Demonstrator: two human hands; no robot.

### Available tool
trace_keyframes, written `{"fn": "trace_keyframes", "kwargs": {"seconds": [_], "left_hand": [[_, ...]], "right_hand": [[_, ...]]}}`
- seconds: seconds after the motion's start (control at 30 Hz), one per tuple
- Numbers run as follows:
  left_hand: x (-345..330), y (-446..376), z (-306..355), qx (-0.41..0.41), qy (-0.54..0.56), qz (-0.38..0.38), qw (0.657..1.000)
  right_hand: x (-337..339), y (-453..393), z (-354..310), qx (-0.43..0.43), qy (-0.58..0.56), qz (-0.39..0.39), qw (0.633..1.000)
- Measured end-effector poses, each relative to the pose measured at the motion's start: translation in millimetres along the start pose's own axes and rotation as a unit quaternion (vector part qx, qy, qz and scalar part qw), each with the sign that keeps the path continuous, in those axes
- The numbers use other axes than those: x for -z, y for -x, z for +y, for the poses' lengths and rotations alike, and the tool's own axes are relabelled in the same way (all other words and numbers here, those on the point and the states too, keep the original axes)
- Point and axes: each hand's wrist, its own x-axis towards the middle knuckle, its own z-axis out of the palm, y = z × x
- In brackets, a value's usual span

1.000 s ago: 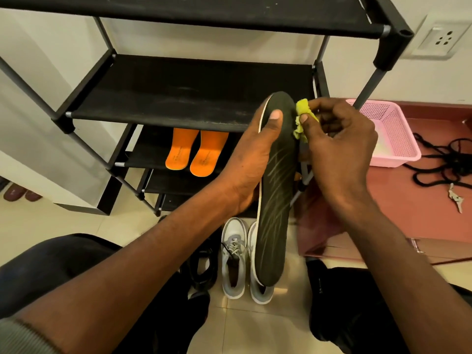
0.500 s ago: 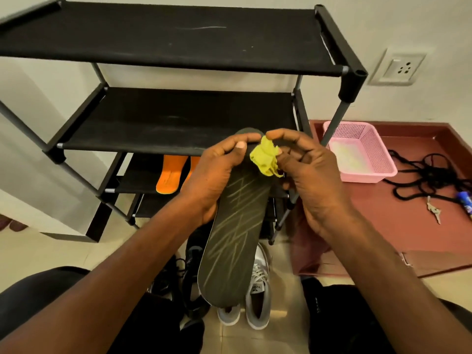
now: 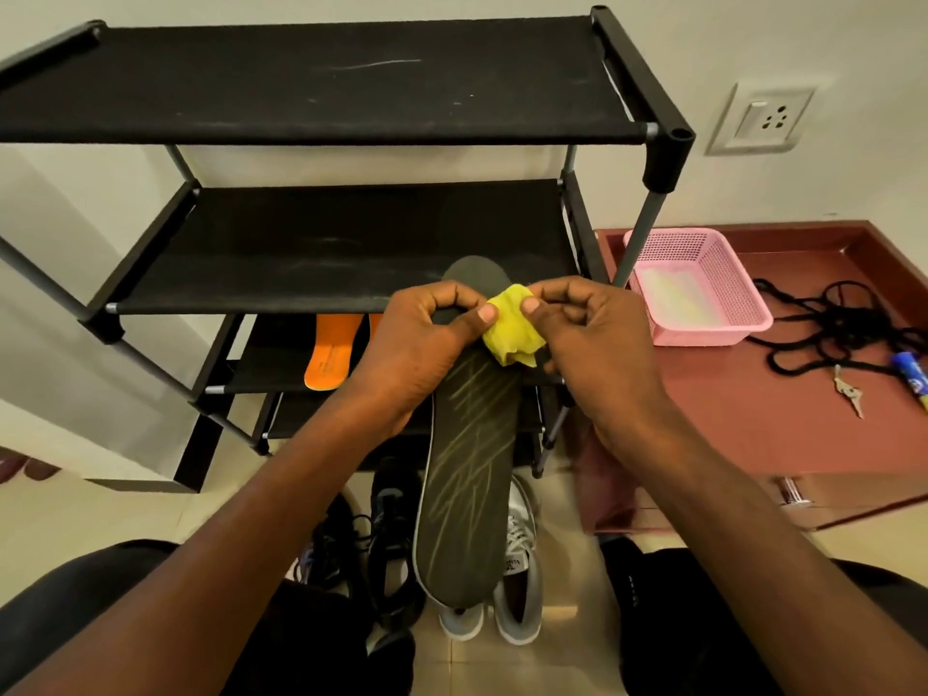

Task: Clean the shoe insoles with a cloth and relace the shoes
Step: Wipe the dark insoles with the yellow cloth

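Dark insole and crumpled yellow cloth, held up before the shoe rack.

The left hand (image 3: 417,344) curls round the toe end of the long, matte dark insole (image 3: 467,474) streaked with pale lines, thumb on the bunched yellow cloth (image 3: 512,326). The right hand (image 3: 597,344) pinches that soft wad against the insole. Below stand grey shoes (image 3: 517,590); smooth orange insoles (image 3: 331,351) lie on the fabric-shelved rack (image 3: 321,77).

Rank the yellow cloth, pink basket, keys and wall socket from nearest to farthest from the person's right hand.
From the right hand:
1. Yellow cloth, pinched in its fingers.
2. Pink basket, just right of it.
3. Keys, farther right on the red surface.
4. Wall socket, high on the wall.
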Motion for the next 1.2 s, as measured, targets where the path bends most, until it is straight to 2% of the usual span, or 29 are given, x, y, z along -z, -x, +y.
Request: {"fn": "trace_keyframes", "kwargs": {"seconds": [0.1, 0.17, 0.33, 0.5, 0.57, 0.7, 0.87, 0.93, 1.0, 1.1, 1.2], "left_hand": [[2, -2, -1, 0.006, -0.016, 0.004, 1.0], [2, -3, 0, 0.008, -0.025, 0.008, 1.0], [3, -2, 0, 0.012, -0.051, 0.01, 0.999], [6, -1, 2, 0.018, -0.028, 0.009, 0.999], [10, -1, 5, 0.03, 0.009, 0.001, 1.0], [13, 2, 11, 0.079, 0.069, -0.042, 0.994], [7, 4, 7, 0.133, 0.16, -0.037, 0.977], [10, 5, 4, 0.139, 0.195, -0.059, 0.969], [10, 8, 5, 0.155, 0.246, -0.069, 0.954], [0, 11, 4, 0.182, 0.343, -0.049, 0.92], [-8, 10, -1, 0.179, 0.391, -0.036, 0.902]], "right_hand": [[-2, -3, 3, -0.045, -0.021, 0.055, 0.997], [-5, -1, 2, -0.06, -0.054, 0.065, 0.995], [-5, 2, 0, -0.055, -0.058, -0.013, 0.997], [-4, -3, 4, -0.115, -0.153, 0.058, 0.98], [-1, -6, 8, -0.075, -0.132, 0.099, 0.983], [-6, 1, 5, 0.078, 0.058, 0.138, 0.986], [-26, 12, 8, 0.213, 0.186, 0.067, 0.957], [-30, 12, 12, 0.217, 0.213, 0.052, 0.951], [-32, 12, 12, 0.195, 0.192, 0.051, 0.96], [-37, 17, 8, 0.151, 0.14, 0.035, 0.978], [-49, 31, 8, 0.176, 0.152, -0.008, 0.973]]}}
